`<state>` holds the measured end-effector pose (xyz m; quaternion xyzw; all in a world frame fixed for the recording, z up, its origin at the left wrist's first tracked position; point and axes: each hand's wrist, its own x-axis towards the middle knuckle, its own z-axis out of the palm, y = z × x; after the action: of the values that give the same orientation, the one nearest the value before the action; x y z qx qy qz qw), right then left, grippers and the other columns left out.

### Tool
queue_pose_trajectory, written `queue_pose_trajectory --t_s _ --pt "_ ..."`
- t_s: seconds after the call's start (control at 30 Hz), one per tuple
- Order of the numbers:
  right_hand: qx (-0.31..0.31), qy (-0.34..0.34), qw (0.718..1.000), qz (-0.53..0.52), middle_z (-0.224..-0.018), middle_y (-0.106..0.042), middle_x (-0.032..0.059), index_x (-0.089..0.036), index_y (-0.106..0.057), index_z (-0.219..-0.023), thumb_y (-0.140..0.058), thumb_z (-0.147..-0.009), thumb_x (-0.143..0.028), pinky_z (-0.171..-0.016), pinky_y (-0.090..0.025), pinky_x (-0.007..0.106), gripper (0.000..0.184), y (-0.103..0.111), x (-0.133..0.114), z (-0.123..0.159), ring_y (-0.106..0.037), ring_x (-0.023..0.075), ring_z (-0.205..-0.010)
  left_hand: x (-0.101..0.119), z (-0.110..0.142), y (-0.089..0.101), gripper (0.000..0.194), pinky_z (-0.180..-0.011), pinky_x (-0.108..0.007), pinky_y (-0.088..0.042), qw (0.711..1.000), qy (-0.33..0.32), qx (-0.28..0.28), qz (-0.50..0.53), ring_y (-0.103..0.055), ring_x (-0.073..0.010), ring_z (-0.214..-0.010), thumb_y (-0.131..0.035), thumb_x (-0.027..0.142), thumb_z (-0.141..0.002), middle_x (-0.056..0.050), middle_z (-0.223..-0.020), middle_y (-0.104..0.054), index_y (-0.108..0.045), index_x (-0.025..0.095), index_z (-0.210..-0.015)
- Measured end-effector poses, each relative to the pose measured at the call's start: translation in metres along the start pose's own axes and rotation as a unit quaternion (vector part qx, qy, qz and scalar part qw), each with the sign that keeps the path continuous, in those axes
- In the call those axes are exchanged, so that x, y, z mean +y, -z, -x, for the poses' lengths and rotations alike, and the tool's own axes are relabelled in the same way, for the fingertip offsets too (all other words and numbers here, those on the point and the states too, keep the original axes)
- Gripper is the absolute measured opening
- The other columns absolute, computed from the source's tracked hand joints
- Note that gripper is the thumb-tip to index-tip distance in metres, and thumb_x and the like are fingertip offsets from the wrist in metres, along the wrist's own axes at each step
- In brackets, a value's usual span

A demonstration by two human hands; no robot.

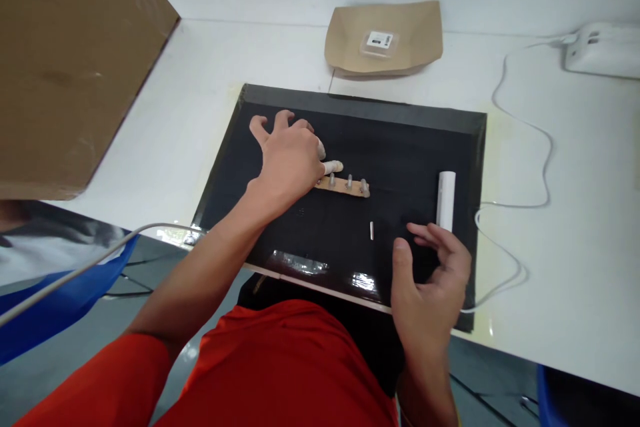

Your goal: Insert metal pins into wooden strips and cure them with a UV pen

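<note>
My left hand [290, 157] is over the left part of a narrow wooden strip [343, 185], its fingers bent and apart. White covers wrap its thumb [333, 166] and, it seems, its index finger. Several short grey metal-looking pegs [349, 181] stand along the strip, whose left end is hidden by the hand. Nothing shows between thumb and finger. A small silver pin [371, 230] lies on the black mat [410, 153], below and right of the strip. At the mat's right side, my right hand [431, 273] is open, near the lower end of a white stick-shaped block [446, 199].
A brown paper tray [420, 40] at the back holds a clear plastic box [379, 44] with a label. A white cable [550, 140] runs from a white power strip [605, 50] down the right. Brown cardboard [75, 67] stands at left; part of another person [45, 247] shows below it.
</note>
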<state>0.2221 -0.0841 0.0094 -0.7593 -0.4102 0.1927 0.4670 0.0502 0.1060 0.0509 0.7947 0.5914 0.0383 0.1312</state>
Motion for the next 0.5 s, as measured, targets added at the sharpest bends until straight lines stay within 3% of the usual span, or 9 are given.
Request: queue_pose_trajectory --t_s 0.2,0.5 --pt "0.002 0.005 1.000 0.009 -0.118 -0.072 0.0123 -0.019 -0.061 -0.127 -0.069 -0.094 -0.043 -0.103 -0.048 0.055 0.041 -0.0013 0.0014 -0.0016 -0.066 0.0256 -0.104 0.0037 0.0017 -0.0024 0.026 -0.118 -0.072 -0.019 0.999 0.011 0.031 -0.029 -0.042 -0.0448 -0.143 -0.082 0.030 -0.084 -0.011 -0.118 -0.073 -0.067 0.016 -0.067" --pt "0.008 0.051 0.998 0.042 -0.116 -0.074 0.0113 -0.019 -0.061 -0.128 -0.067 -0.096 -0.039 -0.107 -0.044 0.054 0.038 -0.0035 0.0078 0.0009 -0.068 0.0241 -0.100 -0.0045 -0.0023 0.0012 0.036 -0.119 -0.073 -0.017 1.000 0.016 0.014 0.007 -0.039 -0.0458 -0.147 -0.079 0.044 -0.092 -0.010 -0.123 -0.075 -0.073 0.016 -0.070"
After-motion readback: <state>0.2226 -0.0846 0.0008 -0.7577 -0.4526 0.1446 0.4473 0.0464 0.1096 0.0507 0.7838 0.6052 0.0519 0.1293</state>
